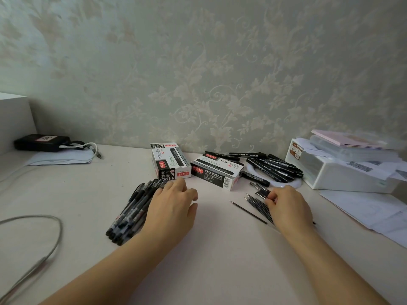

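One refill (247, 211): loose on bench (220, 256).
Left grip (174, 208): wide, resting on gel pens (130, 213).
Right grip (286, 205): pinching black cap (262, 193).

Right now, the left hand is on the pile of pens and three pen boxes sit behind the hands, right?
Not three: the head view shows only two pen boxes, a left box and a right box. The left hand does rest on the pile of pens.

Single head cam, wide-angle, worn by person; looks fwd & down across desk (215, 256) to wall (198, 62) at back. Close range: left hand (174, 208), right hand (288, 205) mid-frame, arms enter from bottom.
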Motion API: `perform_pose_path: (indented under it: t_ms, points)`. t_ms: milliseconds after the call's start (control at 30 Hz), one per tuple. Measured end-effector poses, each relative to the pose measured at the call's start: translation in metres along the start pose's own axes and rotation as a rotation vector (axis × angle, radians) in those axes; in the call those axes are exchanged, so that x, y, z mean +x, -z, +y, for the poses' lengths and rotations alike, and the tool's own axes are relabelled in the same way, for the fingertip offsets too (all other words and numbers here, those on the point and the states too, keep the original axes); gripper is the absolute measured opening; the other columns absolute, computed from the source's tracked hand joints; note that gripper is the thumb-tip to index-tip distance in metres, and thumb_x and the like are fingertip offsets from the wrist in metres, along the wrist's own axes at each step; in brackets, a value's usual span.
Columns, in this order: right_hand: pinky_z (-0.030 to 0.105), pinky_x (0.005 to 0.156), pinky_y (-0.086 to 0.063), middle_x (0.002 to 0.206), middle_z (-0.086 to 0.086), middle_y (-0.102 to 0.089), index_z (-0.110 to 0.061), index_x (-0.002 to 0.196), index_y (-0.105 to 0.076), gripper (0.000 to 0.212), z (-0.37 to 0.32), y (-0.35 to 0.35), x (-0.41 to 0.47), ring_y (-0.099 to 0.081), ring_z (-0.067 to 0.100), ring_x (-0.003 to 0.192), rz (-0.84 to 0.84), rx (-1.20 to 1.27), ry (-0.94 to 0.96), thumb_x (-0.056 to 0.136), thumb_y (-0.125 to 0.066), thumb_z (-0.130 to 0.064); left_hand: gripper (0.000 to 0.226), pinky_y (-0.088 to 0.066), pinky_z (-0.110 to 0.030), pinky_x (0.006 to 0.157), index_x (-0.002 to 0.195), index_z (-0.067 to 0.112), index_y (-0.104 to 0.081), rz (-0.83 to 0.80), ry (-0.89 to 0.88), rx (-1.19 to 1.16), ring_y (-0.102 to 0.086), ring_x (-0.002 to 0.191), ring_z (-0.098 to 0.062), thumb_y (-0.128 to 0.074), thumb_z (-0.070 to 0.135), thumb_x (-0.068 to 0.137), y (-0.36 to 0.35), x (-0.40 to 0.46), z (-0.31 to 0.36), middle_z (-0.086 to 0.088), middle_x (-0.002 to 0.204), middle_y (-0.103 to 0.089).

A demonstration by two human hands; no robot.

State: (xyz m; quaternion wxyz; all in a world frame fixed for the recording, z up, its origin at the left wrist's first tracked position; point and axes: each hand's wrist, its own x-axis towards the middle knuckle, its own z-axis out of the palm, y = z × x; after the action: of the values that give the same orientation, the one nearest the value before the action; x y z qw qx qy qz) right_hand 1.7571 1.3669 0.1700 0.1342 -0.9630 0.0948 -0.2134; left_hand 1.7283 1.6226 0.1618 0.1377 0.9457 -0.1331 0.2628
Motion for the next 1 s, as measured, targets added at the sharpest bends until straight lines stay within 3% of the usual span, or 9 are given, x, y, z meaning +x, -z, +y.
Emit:
perform_pose_path:
  t_ms: [133, 200, 300, 367, 433, 533, 667, 833, 1000]
  points:
    - [0.034, 0.079, -0.043, 0.113, 0.004, -0.057, -0.018, 0.111, -0.062, 0.019, -0.007, 0.001, -0.003, -0.051, 0.024, 0.105, 0.073, -0.191, 0.060, 0.098, -0.054, -0.029, 0.021, -0.038, -0.026, 0.079, 0.109, 0.027, -0.065, 0.028, -0.041, -0.067, -0.051, 0.099, -0.015, -0.052, 0.032, 0.094, 0.001, 0.001, 0.003, 0.006, 0.097, -0.051]
    - [0.036, 0.080, -0.043, 0.111, 0.004, -0.060, -0.017, 0.111, -0.054, 0.015, -0.020, 0.007, -0.006, -0.052, 0.025, 0.103, 0.175, -0.223, 0.131, 0.101, -0.049, -0.026, 0.020, -0.038, -0.025, 0.073, 0.105, 0.027, -0.067, 0.033, -0.072, -0.098, -0.053, 0.090, -0.014, -0.051, 0.033, 0.094, 0.001, 0.000, 0.007, 0.007, 0.093, -0.052]
    - [0.040, 0.069, -0.043, 0.093, 0.007, -0.065, -0.011, 0.102, -0.057, 0.008, -0.045, 0.017, -0.015, -0.055, 0.030, 0.082, 0.414, -0.064, 0.368, 0.099, -0.054, -0.018, 0.018, -0.038, -0.022, 0.063, 0.099, 0.027, -0.066, 0.045, -0.077, -0.192, -0.046, 0.074, -0.006, -0.052, 0.037, 0.094, -0.002, -0.002, 0.012, 0.011, 0.085, -0.051]
    - [0.037, 0.070, -0.045, 0.096, 0.004, -0.065, -0.009, 0.108, -0.060, 0.015, -0.060, 0.019, -0.025, -0.055, 0.025, 0.082, 0.484, 0.127, 0.546, 0.099, -0.052, -0.018, 0.022, -0.039, -0.020, 0.063, 0.103, 0.028, -0.062, 0.043, -0.070, -0.308, -0.047, 0.070, -0.003, -0.053, 0.045, 0.092, -0.003, -0.002, 0.014, 0.015, 0.083, -0.051]
    - [0.026, 0.076, -0.046, 0.101, -0.004, -0.065, -0.015, 0.114, -0.061, 0.019, -0.073, 0.017, -0.038, -0.057, 0.016, 0.090, 0.374, 0.502, 0.560, 0.100, -0.050, -0.021, 0.033, -0.043, -0.017, 0.067, 0.112, 0.033, -0.055, 0.035, -0.095, -0.447, -0.054, 0.078, -0.001, -0.050, 0.056, 0.089, -0.001, -0.001, 0.018, 0.018, 0.087, -0.056]
    - [0.013, 0.076, -0.044, 0.098, -0.011, -0.068, -0.031, 0.108, -0.063, 0.013, -0.084, 0.010, -0.050, -0.062, 0.010, 0.096, 0.079, 0.961, 0.342, 0.099, -0.054, -0.026, 0.048, -0.046, -0.014, 0.078, 0.129, 0.037, -0.042, -0.010, -0.160, -0.603, -0.058, 0.095, -0.001, -0.050, 0.060, 0.088, 0.001, -0.003, 0.025, 0.019, 0.100, -0.060]
    - [0.015, 0.066, -0.050, 0.086, -0.002, -0.072, -0.019, 0.106, -0.065, 0.014, -0.085, 0.002, -0.047, -0.062, 0.003, 0.071, -0.179, 1.413, 0.155, 0.099, -0.054, -0.014, 0.043, -0.050, -0.020, 0.074, 0.131, 0.032, -0.038, -0.040, -0.151, -0.693, -0.062, 0.085, -0.003, -0.058, 0.031, 0.093, -0.001, -0.005, 0.028, 0.015, 0.093, -0.062]
    - [0.025, 0.065, -0.047, 0.080, 0.002, -0.067, -0.008, 0.099, -0.061, 0.011, -0.078, -0.009, -0.041, -0.058, 0.011, 0.068, -0.268, 1.412, 0.026, 0.099, -0.056, -0.018, 0.037, -0.037, -0.017, 0.067, 0.128, 0.028, -0.041, -0.045, -0.160, -0.489, -0.047, 0.080, -0.001, -0.042, 0.012, 0.095, -0.003, -0.007, 0.022, 0.014, 0.094, -0.051]
    - [0.018, 0.055, -0.043, 0.065, -0.001, -0.059, -0.009, 0.092, -0.063, 0.014, -0.074, -0.007, -0.041, -0.051, 0.009, 0.057, -0.403, 1.333, 0.081, 0.097, -0.059, -0.022, 0.011, -0.042, -0.037, 0.066, 0.098, 0.026, -0.045, -0.060, -0.111, -0.411, -0.049, 0.074, -0.012, -0.038, 0.034, 0.096, 0.002, -0.006, 0.021, 0.010, 0.084, -0.051]
